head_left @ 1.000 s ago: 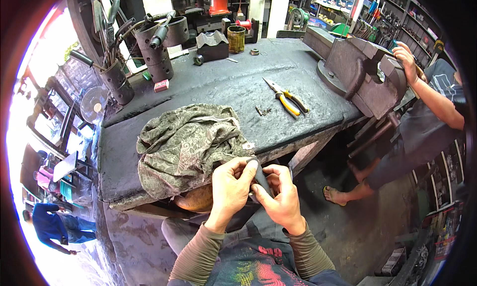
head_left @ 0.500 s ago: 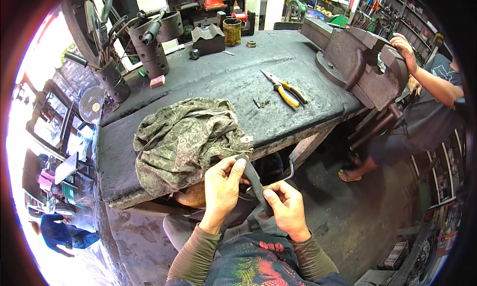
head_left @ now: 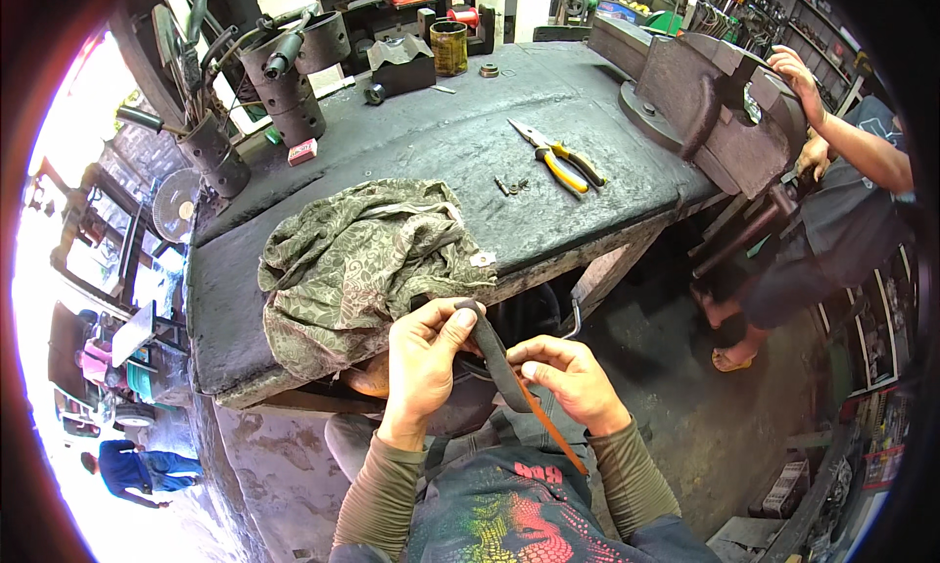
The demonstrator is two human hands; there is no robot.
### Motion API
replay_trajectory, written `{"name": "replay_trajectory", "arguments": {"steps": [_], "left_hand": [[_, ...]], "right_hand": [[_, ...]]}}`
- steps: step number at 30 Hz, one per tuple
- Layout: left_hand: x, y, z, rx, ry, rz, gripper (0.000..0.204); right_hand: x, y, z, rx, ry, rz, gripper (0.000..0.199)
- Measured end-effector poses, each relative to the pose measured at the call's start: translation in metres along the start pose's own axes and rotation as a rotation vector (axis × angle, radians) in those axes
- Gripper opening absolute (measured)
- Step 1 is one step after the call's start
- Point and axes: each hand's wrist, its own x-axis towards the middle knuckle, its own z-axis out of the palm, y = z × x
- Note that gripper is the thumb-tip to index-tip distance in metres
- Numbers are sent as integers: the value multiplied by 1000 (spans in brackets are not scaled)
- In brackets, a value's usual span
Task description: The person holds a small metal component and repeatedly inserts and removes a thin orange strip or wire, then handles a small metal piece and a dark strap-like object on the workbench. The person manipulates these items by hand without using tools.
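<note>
My left hand (head_left: 427,352) pinches the upper end of a flexible dark grey strip (head_left: 497,360) between thumb and fingers. The strip slants down to the right and turns there, showing a narrow orange-brown length (head_left: 553,431) that hangs over my shirt. My right hand (head_left: 573,377) is beside the strip's middle, index finger and thumb a little apart; whether a fingertip touches the strip is unclear. Just beyond my hands, a crumpled green patterned cloth (head_left: 367,274) lies on the dark workbench (head_left: 431,142). Farther back rest pliers (head_left: 556,157) with yellow and black handles and small metal pieces (head_left: 510,186).
A large vise (head_left: 720,108) is mounted at the bench's right end. Another person's hand (head_left: 795,78) rests on it. Metal tool holders (head_left: 213,157), a small red box (head_left: 303,152) and a tin can (head_left: 450,49) stand along the back. A bent metal rod (head_left: 576,320) shows under the bench edge.
My right thumb has come off the strip's lower part, and that hand has shifted slightly up and right. The strip's orange-brown length now shows. The other person's lower hand has come into clearer view.
</note>
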Motion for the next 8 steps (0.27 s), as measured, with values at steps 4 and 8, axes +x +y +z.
{"name": "replay_trajectory", "arguments": {"steps": [4,8], "left_hand": [[5,6,-1,-6,-56,7,18],[8,13,-3,-30,-115,-36,18]], "right_hand": [[10,10,-5,155,-230,-100,48],[19,12,-10,60,-325,14,54]]}}
